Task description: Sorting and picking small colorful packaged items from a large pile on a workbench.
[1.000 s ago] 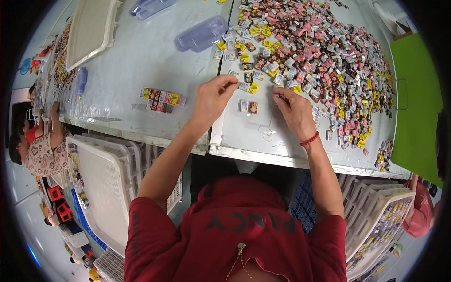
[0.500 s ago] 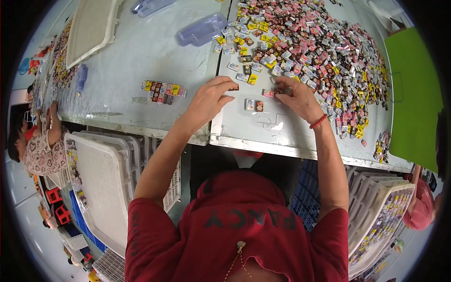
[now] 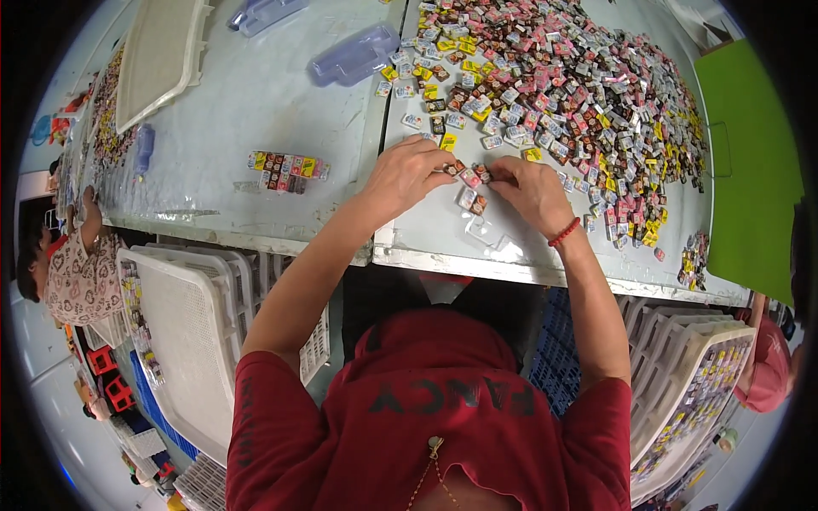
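My left hand [image 3: 411, 176] pinches a small brown block [image 3: 456, 168] between thumb and fingers, at the table's front part. Opposite it, my right hand [image 3: 532, 192] closes its fingertips on a small dark block [image 3: 483, 172]. A pink block [image 3: 470, 177] lies between them, touching or almost touching both. Just nearer to me, a white block [image 3: 466, 198] and an orange-brown block [image 3: 479, 205] sit side by side, tilted. The blocks look like tiny printed packs. To the left, a neat cluster of such blocks [image 3: 285, 169] lies in rows.
A large heap of mixed small blocks [image 3: 579, 102] spreads over the far right. Clear bluish plastic trays [image 3: 354, 55] and a white tray [image 3: 158, 64] lie at the far left. Stacked white crates [image 3: 183, 332] stand below the table edge. A person [image 3: 81, 264] works at the left.
Both hands have come together over the front blocks. The brown and dark blocks now meet around the pink one. The white and orange-brown pair has shifted and turned.
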### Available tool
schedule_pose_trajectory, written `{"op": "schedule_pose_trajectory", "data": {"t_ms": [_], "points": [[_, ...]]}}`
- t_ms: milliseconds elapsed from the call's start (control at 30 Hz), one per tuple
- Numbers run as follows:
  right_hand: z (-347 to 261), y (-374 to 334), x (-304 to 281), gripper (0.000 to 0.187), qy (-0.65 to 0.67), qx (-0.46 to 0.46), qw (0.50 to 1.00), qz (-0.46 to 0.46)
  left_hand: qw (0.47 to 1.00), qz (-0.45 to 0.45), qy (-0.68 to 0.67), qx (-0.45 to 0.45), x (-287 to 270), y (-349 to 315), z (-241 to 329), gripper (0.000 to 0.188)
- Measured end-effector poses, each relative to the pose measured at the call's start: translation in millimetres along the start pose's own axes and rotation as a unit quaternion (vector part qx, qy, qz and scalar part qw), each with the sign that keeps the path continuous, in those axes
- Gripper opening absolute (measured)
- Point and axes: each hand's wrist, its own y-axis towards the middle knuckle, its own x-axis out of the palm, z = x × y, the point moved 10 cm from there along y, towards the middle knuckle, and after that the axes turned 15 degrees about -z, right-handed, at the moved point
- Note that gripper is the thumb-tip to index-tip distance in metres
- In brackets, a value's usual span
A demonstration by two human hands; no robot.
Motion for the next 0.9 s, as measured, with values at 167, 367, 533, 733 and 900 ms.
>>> {"op": "schedule_pose_trajectory", "data": {"t_ms": [167, 367, 533, 733, 900], "points": [[-11.7, -3.0, -5.4, 0.037, -0.035, -0.026, 0.998, 0.045, 0.999, 0.043, 0.012, 0.031, -5.9, -1.1, 12.9, 0.034], [-18.6, 6.3, -2.6, 0.038, -0.103, -0.094, 0.990, 0.008, 0.993, 0.029, 0.019, 0.114, -0.1, 4.7, 23.6, 0.031], [-14.8, 2.3, -2.5, 0.032, -0.080, -0.082, 0.993, 0.013, 0.995, 0.005, 0.022, 0.096, 5.0, 3.1, 17.5, 0.029], [-11.5, -7.0, 0.4, 0.029, -0.068, -0.051, 0.996, -0.011, 0.995, 0.077, -0.025, 0.058, 6.9, -17.4, 18.9, 0.027], [-16.8, -10.0, -2.4, 0.029, -0.078, -0.059, 0.995, 0.002, 0.993, 0.095, -0.033, 0.060, 10.3, -11.2, 29.7, 0.028]]}}
